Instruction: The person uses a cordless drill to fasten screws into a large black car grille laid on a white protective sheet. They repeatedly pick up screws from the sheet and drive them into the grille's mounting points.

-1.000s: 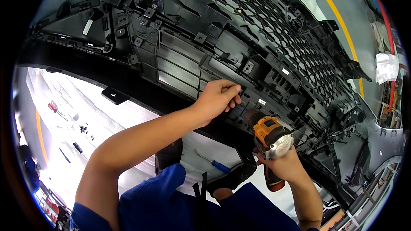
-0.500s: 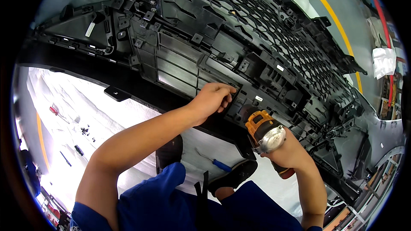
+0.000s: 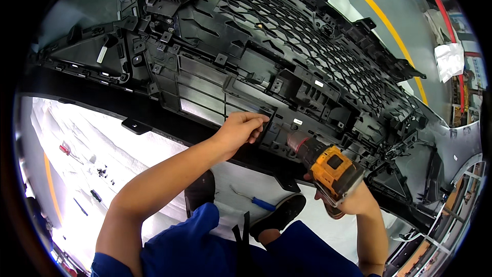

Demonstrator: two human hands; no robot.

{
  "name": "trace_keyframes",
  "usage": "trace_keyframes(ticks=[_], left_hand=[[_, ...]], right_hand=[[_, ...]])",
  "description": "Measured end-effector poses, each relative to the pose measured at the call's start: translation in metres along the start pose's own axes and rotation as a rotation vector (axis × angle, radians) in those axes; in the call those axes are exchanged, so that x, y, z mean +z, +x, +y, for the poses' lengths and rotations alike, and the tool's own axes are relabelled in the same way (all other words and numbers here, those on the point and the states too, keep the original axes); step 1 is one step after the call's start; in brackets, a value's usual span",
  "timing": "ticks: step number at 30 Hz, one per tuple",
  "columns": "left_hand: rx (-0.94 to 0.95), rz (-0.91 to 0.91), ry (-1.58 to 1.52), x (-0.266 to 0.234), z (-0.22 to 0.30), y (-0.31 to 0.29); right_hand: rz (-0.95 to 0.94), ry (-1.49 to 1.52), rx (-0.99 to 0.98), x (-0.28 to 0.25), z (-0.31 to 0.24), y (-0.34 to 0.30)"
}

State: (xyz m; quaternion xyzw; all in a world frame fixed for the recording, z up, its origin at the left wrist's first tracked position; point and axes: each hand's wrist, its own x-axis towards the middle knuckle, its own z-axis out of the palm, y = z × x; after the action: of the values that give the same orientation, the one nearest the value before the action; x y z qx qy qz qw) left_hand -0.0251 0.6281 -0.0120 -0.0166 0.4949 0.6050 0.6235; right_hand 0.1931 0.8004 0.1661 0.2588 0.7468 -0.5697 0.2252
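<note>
My R hand (image 3: 356, 202) is gripping the drill (image 3: 333, 168), fingers wrapped round, prob. to aim its nose at the black panel (image 3: 312, 92) below — L hand (image 3: 240, 128) is pinching, fingertips together; can't tell on what.

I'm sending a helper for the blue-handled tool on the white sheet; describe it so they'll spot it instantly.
Start at the big black panel, then find the white sheet below it in view. Between the person's black shoes, by the right one, lies the blue-handled tool, its shaft thin. That blue sets it apart from the red-handled tool far to the left.
</note>
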Motion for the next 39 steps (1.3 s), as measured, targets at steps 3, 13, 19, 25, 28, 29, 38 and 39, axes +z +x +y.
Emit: trace_keyframes(ticks=[3,13,19,25,28,29,38,39], left_hand=[[0.018,-0.094,-0.088,0.005,0.006,-0.003],[-0.070,-0.148,-0.294,0.011,0.014,-0.007],[-0.016,-0.166,-0.283,0.016,0.020,-0.012],[-0.054,-0.159,-0.257,0.014,0.020,-0.010],[-0.075,-0.141,-0.213,0.016,0.019,-0.011],[-0.078,-0.135,-0.212,0.018,0.020,-0.012],[-0.066,-0.147,-0.208,0.018,0.022,-0.015],[-0.066,-0.151,-0.209,0.018,0.022,-0.015]], right_hand=[[-0.031,-0.030,-0.071,0.005,-0.002,-0.004],[0.052,0.405,-0.025,0.021,0.004,-0.005],[0.090,0.434,-0.024,0.023,0.002,-0.002],[0.112,0.476,-0.005,0.025,-0.001,-0.002],[0.113,0.481,-0.007,0.025,-0.003,-0.003],[0.112,0.483,-0.011,0.025,-0.003,-0.003],[0.076,0.460,-0.031,0.025,0.001,-0.004],[0.062,0.472,-0.038,0.024,0.002,-0.003]])
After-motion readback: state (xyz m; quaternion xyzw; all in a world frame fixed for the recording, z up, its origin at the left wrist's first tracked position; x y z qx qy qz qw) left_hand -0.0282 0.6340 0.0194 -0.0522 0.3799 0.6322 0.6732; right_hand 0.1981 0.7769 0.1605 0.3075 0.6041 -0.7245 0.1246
